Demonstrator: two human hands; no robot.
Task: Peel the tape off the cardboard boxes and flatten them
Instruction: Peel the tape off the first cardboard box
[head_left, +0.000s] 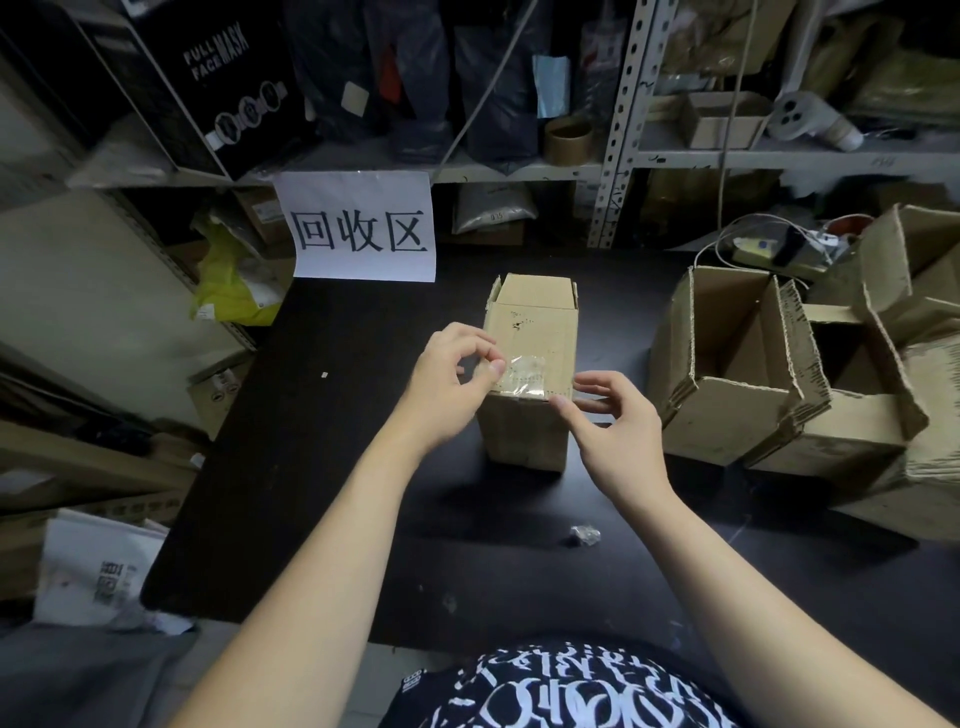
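Grey metal shelving (618, 130) crammed with bags and cartons backs a black tabletop (363, 441) in a cluttered storeroom, where a white paper sign with three black characters (361, 226) hangs over the tabletop's far edge. A small brown cardboard box (530, 332) sits near the middle of the tabletop, its flaps loose at the far end. A strip of clear tape (524, 376) runs across the top face near its closer edge.

The person's left hand (452, 374), fingers curled, pinches the tape's left end between thumb and forefinger at the box's left edge. The right hand (618, 421) holds the box's near right corner, thumb on the top edge and fingers along the right side (how firmly is hard to tell).

A cluster of larger open corrugated cardboard boxes (727, 374) stands along the tabletop's right edge, well apart from the small box. A crumpled wad of clear tape (584, 535) lies on the tabletop closer to the person, below the right hand.
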